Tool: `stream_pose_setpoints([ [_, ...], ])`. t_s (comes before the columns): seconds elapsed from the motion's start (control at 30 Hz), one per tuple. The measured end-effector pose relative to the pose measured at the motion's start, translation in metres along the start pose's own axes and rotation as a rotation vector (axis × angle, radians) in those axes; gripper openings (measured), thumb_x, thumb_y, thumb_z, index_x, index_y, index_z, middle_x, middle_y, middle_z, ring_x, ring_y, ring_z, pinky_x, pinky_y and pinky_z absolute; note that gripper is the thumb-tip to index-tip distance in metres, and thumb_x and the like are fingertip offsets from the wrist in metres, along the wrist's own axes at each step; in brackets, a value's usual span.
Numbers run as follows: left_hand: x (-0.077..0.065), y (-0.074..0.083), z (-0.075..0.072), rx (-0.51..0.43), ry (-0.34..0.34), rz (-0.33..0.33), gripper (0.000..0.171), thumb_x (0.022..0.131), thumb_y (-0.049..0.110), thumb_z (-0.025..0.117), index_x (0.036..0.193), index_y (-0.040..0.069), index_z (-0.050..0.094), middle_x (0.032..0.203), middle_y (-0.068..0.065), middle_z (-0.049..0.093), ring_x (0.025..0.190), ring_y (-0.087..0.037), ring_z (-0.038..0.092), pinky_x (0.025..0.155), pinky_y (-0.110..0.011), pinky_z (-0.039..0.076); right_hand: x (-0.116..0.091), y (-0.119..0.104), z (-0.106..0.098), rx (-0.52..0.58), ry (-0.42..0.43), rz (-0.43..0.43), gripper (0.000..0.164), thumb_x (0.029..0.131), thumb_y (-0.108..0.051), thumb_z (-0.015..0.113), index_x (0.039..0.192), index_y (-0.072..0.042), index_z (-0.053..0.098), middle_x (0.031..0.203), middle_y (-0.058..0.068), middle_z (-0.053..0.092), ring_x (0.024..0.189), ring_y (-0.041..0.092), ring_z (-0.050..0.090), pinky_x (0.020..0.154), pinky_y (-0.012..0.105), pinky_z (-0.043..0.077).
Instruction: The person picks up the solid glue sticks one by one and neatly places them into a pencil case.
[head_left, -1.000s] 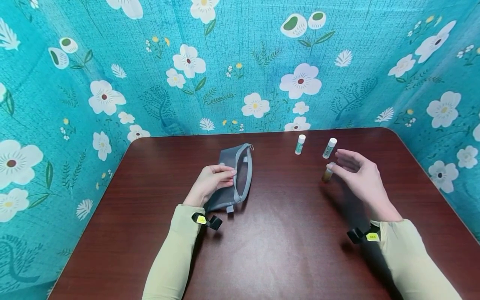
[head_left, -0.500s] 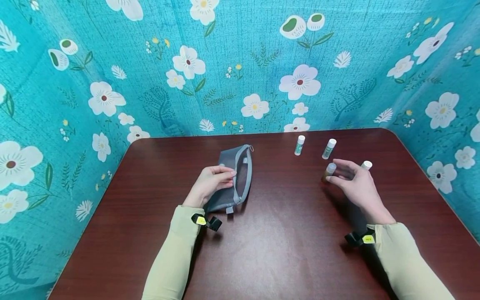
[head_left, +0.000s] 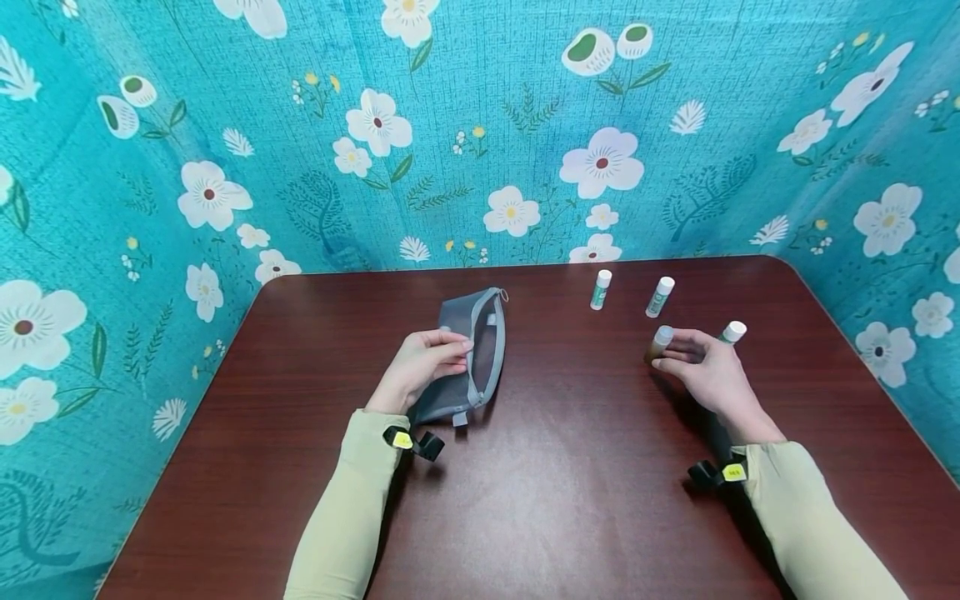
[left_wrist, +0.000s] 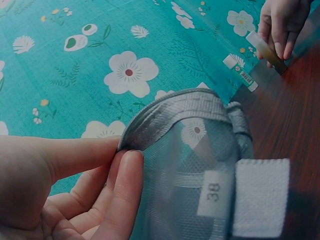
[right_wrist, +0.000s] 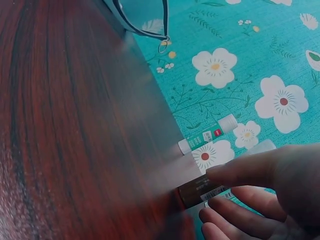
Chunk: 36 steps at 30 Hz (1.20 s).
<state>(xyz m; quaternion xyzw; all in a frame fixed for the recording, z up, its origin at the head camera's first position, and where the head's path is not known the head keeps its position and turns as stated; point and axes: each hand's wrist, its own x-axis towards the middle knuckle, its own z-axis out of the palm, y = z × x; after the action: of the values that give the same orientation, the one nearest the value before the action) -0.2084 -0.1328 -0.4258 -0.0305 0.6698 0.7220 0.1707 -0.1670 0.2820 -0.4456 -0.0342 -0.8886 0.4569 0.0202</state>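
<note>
L hand pinches unzipped pouch by rim, contents unclear; R hand grips brown tube twd. rt. edge of counter, part-hiding white-capped tube.

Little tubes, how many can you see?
4: a left tube and a right tube at the back, a brown tube in the right hand, another tube partly hidden behind that hand. More could hide.

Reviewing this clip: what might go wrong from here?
The right grip might topple the white-capped stick that it partly hides in the head view, or the brown tube between its fingers might slip. The pouch might sag shut, since the left grip appears to pinch only one edge of its mouth.
</note>
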Motion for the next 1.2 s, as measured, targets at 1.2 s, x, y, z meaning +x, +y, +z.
stream_pose_setpoints([
  [1.2, -0.0003, -0.0011, 0.0004, 0.022, 0.004, -0.003, 0.024, 0.094, 0.009, 0.075, 0.112, -0.007, 0.071, 0.093, -0.013, 0.07, 0.076, -0.017, 0.069, 0.078, -0.031, 0.061, 0.0015, 0.0072, 0.0005, -0.026, 0.006, -0.006, 0.046, 0.095, -0.025, 0.076, 0.128, 0.005, 0.063, 0.117, 0.025, 0.068, 0.098, 0.029, 0.068, 0.071, 0.01, 0.049],
])
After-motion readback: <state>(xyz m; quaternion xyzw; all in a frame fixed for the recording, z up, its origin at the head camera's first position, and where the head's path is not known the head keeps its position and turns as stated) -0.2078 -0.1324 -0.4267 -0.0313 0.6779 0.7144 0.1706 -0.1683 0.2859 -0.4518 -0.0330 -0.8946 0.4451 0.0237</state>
